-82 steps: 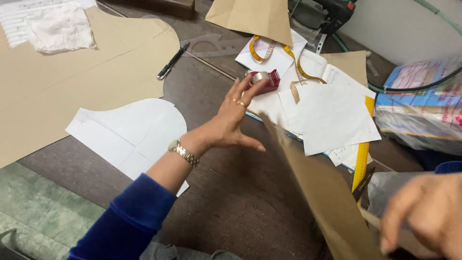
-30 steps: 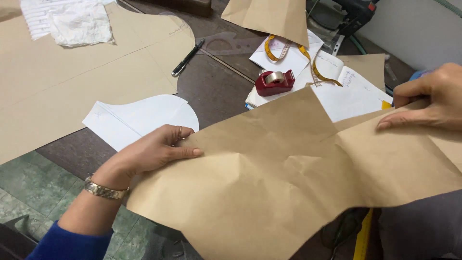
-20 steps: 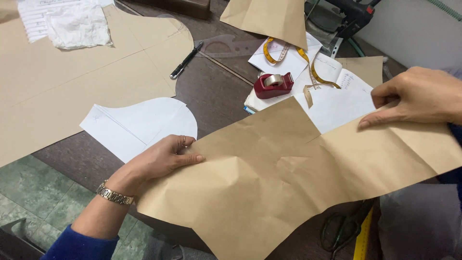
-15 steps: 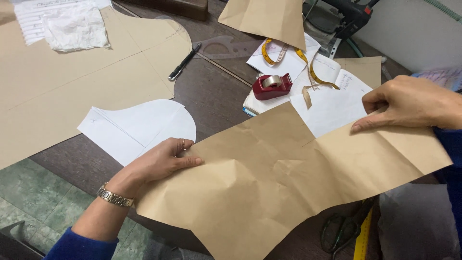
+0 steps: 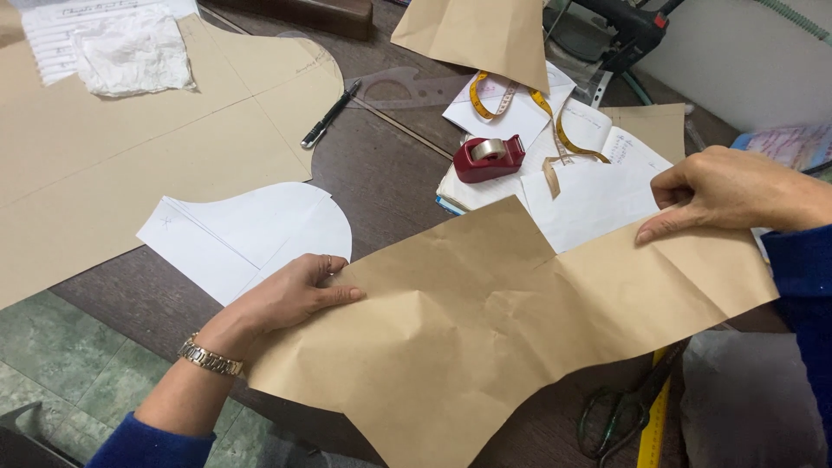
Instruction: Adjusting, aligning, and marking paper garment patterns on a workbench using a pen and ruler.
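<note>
dark wooden table [image 5: 394, 178], green tiled floor [image 5: 52, 364]

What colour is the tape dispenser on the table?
Dark red; the tape dispenser shows clearly in the head view.

Two bare hands, no gloves. Left hand [image 5: 290, 299]: slim ring on one finger, metal link wristwatch band [image 5: 209, 357] in gold and silver tones around the wrist, deep blue knitted sleeve [image 5: 152, 442] pushed up towards the elbow. Right hand [image 5: 724, 191]: no watch in view, matching deep blue sleeve cuff [image 5: 802, 264] reaching the wrist.
</note>
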